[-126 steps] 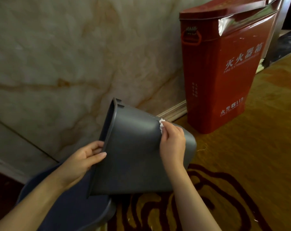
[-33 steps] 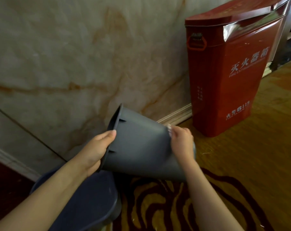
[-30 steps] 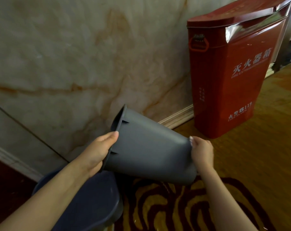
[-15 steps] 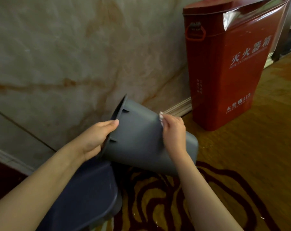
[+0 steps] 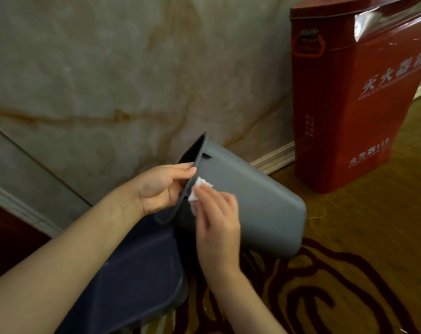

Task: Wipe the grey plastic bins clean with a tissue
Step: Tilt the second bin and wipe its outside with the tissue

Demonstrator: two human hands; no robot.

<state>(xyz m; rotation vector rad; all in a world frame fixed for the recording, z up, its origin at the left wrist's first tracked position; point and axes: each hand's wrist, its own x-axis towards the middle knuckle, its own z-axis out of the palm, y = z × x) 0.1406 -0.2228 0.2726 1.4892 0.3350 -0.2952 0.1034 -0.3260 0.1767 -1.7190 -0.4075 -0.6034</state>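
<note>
A grey plastic bin (image 5: pixel 257 206) is tipped on its side above the floor, its open mouth facing left toward the wall. My left hand (image 5: pixel 160 188) grips the bin's rim, thumb on the outside. My right hand (image 5: pixel 217 220) presses a crumpled white tissue (image 5: pixel 198 191) against the bin's outer side, right by the rim. A second, darker bin (image 5: pixel 137 280) lies under my left forearm at the lower left, partly hidden by the arm.
A tall red metal fire-extinguisher box (image 5: pixel 354 92) stands against the marble wall (image 5: pixel 108 80) at the right. A white skirting strip (image 5: pixel 272 157) runs along the wall's foot. The floor is a gold carpet with dark red swirls (image 5: pixel 337 273).
My right hand has slid the tissue along the bin's side from near the middle toward the rim, close to my left hand. The left hand keeps its hold on the rim.
</note>
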